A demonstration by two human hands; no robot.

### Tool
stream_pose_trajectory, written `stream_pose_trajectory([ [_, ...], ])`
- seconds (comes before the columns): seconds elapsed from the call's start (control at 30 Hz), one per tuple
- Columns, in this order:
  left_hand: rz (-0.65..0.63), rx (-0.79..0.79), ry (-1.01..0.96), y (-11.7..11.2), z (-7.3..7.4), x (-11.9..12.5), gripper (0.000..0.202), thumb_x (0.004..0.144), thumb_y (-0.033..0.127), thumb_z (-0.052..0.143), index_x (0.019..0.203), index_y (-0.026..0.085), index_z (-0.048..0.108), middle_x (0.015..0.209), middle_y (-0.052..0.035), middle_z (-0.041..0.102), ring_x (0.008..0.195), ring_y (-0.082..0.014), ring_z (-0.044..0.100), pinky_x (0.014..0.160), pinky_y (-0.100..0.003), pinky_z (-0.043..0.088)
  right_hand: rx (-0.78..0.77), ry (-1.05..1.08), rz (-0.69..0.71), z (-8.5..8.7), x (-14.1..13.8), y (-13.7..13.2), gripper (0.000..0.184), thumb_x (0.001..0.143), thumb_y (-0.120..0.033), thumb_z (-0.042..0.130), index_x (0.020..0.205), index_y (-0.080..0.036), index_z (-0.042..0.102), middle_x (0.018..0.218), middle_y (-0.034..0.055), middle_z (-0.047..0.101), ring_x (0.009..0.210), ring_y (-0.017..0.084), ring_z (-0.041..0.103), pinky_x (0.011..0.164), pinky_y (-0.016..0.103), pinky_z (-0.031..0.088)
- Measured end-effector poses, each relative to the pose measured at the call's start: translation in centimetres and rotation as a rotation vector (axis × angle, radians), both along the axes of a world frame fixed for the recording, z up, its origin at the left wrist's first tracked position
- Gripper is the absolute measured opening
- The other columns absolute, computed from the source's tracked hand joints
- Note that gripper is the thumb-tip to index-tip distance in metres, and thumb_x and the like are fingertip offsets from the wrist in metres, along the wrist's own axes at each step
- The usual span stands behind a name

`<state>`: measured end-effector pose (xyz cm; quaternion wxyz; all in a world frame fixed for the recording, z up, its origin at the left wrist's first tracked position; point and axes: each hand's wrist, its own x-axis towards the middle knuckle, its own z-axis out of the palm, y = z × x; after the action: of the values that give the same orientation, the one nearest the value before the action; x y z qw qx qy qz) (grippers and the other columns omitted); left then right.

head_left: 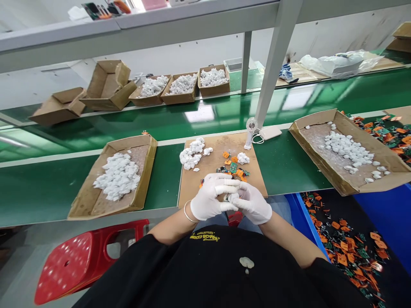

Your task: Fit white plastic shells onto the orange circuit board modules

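Both my hands wear white gloves and meet over the near edge of a brown cardboard sheet point(221, 171). My left hand point(210, 197) and my right hand point(252, 204) are closed together on a small white part point(229, 197), mostly hidden by the fingers. Just beyond them lie orange and green circuit pieces point(236, 167). A pile of white plastic parts point(192, 155) sits at the sheet's far left, and a smaller white clump point(243, 158) lies at its middle.
A cardboard tray of white parts point(117, 176) lies at left, another tray point(345, 152) at right. A blue bin point(348, 239) of orange and green pieces stands at lower right. A red stool point(80, 261) is at lower left. Boxes point(181, 85) line the far side. A small fan point(251, 132) stands by a post.
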<state>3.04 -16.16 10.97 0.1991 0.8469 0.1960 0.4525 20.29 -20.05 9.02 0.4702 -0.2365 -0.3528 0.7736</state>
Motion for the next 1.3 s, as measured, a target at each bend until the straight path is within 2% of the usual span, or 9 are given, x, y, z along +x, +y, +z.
stream_pose_trajectory([
  [0.1, 0.003, -0.042, 0.049, 0.3, 0.0, -0.4, 0.053, 0.074, 0.058, 0.079, 0.113, 0.023, 0.067, 0.117, -0.0116, 0.073, 0.112, -0.0275, 0.067, 0.098, -0.047, 0.053, -0.038, -0.002, 0.011, 0.0, 0.0, 0.0, 0.034, 0.071, -0.033, 0.088, 0.091, -0.017, 0.066, 0.073, 0.0000, 0.068, 0.068, 0.013, 0.062, 0.067, 0.027, 0.050],
  [0.27, -0.054, -0.053, 0.067, 0.7, 0.4, -0.7, 0.041, 0.077, 0.050, 0.080, 0.109, 0.025, 0.071, 0.111, -0.0080, 0.076, 0.104, -0.0240, 0.071, 0.094, -0.043, 0.056, -0.066, 0.045, 0.067, 0.1, 0.1, -0.1, 0.038, 0.069, -0.040, 0.088, 0.092, -0.017, 0.068, 0.095, 0.0073, 0.075, 0.083, 0.019, 0.068, 0.079, 0.033, 0.053],
  [0.53, 0.085, 0.018, 0.158, -0.2, 0.0, -1.0, 0.041, 0.070, 0.052, 0.085, 0.098, 0.025, 0.073, 0.109, -0.0050, 0.077, 0.108, -0.0259, 0.069, 0.093, -0.045, 0.052, -0.111, -0.213, -0.010, -0.6, 0.0, -0.3, 0.045, 0.062, -0.042, 0.091, 0.086, -0.014, 0.067, 0.074, 0.0030, 0.071, 0.064, 0.015, 0.064, 0.067, 0.030, 0.052],
  [0.67, 0.093, -0.015, 0.143, -0.4, 0.3, -0.8, 0.039, 0.071, 0.048, 0.086, 0.099, 0.025, 0.073, 0.107, -0.0045, 0.077, 0.106, -0.0245, 0.069, 0.092, -0.044, 0.053, -0.082, -0.167, -0.030, -0.5, -0.2, -0.4, 0.045, 0.060, -0.043, 0.092, 0.082, -0.015, 0.066, 0.066, -0.0003, 0.067, 0.061, 0.013, 0.061, 0.063, 0.027, 0.050],
  [0.8, 0.053, -0.002, 0.117, -0.5, 0.5, -0.7, 0.032, 0.075, 0.042, 0.083, 0.099, 0.024, 0.071, 0.106, -0.0036, 0.078, 0.105, -0.0238, 0.068, 0.091, -0.043, 0.053, -0.078, -0.079, 0.030, -0.4, -0.2, -0.2, 0.043, 0.065, -0.047, 0.089, 0.078, -0.013, 0.066, 0.068, 0.0032, 0.070, 0.061, 0.014, 0.062, 0.063, 0.027, 0.050],
  [0.9, 0.049, -0.012, 0.150, -0.8, 0.5, -0.6, 0.030, 0.075, 0.041, 0.081, 0.099, 0.025, 0.070, 0.107, -0.0040, 0.077, 0.108, -0.0256, 0.067, 0.094, -0.045, 0.051, -0.081, -0.068, 0.038, -0.6, -0.3, -0.3, 0.040, 0.064, -0.043, 0.090, 0.081, -0.013, 0.068, 0.070, 0.0035, 0.071, 0.059, 0.013, 0.061, 0.061, 0.027, 0.050],
  [1.03, 0.084, -0.087, 0.224, -1.5, 1.0, -0.7, 0.039, 0.078, 0.033, 0.075, 0.116, 0.025, 0.066, 0.127, -0.0074, 0.069, 0.118, -0.0262, 0.063, 0.103, -0.047, 0.045, -0.102, -0.072, -0.038, -0.8, -0.3, -0.6, 0.042, 0.065, -0.041, 0.090, 0.089, -0.016, 0.068, 0.074, 0.0040, 0.073, 0.062, 0.015, 0.065, 0.060, 0.028, 0.052],
  [1.13, 0.064, -0.079, 0.296, -1.5, 1.3, -0.7, 0.053, 0.077, 0.038, 0.076, 0.127, 0.027, 0.061, 0.138, -0.0083, 0.062, 0.124, -0.0277, 0.058, 0.107, -0.047, 0.041, -0.072, -0.135, -0.060, -0.8, -0.3, -0.7, 0.037, 0.066, -0.038, 0.090, 0.087, -0.016, 0.068, 0.074, 0.0034, 0.073, 0.068, 0.017, 0.068, 0.065, 0.029, 0.055],
  [1.3, 0.010, 0.010, 0.309, -0.8, 0.7, -0.4, 0.038, 0.076, 0.055, 0.076, 0.100, 0.026, 0.071, 0.130, -0.0075, 0.068, 0.120, -0.0291, 0.060, 0.101, -0.048, 0.043, 0.045, -0.277, -0.062, -0.4, -0.3, -0.8, 0.031, 0.067, -0.038, 0.088, 0.075, -0.015, 0.068, 0.076, 0.0041, 0.072, 0.074, 0.019, 0.069, 0.071, 0.032, 0.056],
])
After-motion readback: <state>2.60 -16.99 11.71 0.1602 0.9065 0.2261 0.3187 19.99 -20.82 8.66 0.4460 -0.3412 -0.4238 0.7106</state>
